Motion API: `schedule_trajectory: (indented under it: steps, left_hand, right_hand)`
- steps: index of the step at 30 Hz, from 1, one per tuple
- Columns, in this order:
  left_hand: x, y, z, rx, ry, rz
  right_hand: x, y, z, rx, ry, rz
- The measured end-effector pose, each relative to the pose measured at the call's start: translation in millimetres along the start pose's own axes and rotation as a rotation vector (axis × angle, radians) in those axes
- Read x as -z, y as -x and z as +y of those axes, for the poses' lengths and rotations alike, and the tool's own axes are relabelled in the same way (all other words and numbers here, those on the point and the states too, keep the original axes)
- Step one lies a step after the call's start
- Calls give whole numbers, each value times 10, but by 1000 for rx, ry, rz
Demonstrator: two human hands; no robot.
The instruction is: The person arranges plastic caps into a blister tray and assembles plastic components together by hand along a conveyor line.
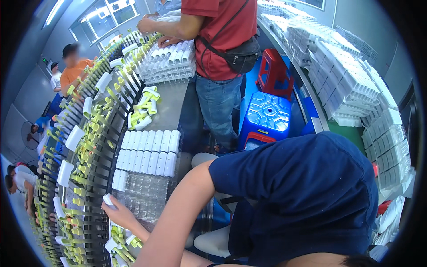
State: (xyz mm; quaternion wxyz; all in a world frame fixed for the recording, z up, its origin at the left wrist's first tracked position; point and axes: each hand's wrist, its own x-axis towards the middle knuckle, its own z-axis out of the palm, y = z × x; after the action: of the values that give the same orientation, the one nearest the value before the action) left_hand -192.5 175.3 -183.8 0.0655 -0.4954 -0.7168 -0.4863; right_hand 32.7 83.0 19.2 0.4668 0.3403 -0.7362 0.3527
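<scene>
My left hand (pixel 119 213) is closed on a small white plastic casing (pixel 108 200) with rounded ends, at the bench's left edge. Its forearm passes behind my bare right arm (pixel 178 218), which runs from a navy sleeve down past the lower edge, so my right hand is out of the picture. Beside the left hand lies a clear plastic tray (pixel 144 196) with rows of moulded slots. White casings (pixel 149 153) fill its far rows, and its near part shows bare slots. Yellow-green clips with white parts (pixel 120 247) lie in a heap below the hand.
Along the left runs a rack of dark prongs (pixel 95 169) bearing yellow-green and white parts. Another clip pile (pixel 144 107) lies beyond the tray. A co-worker in red (pixel 218 40) stands at stacked trays (pixel 167 66). Blue stool (pixel 269 111), red stool (pixel 273 73) and white tray stacks (pixel 342 80) stand right.
</scene>
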Motion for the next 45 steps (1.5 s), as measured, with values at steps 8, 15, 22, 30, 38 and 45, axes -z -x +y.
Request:
schedule_trajectory:
  steps: [8, 15, 22, 30, 38, 45]
  left_hand:
    - [-86, -19, -52, -14, 18, 15]
    - [-14, -25, -57, -1, -3, 24]
    - [-69, -44, -63, -8, -1, 6]
    - [-119, -32, -83, -9, 3, 10]
    - [54, 32, 295, 201, -133, -40]
    - [-63, -11, -12, -55, -107, 63]
  right_hand:
    - [83, 151, 67, -84, 109, -204]
    - [79, 226, 81, -160, 212, -359]
    - [-21, 272, 117, -152, 165, -315]
    - [-23, 369, 189, -419, 260, -611]
    - [398, 989, 1255, -627, 505, -264]
    - [858, 1931, 2104, -721, 859, -67]
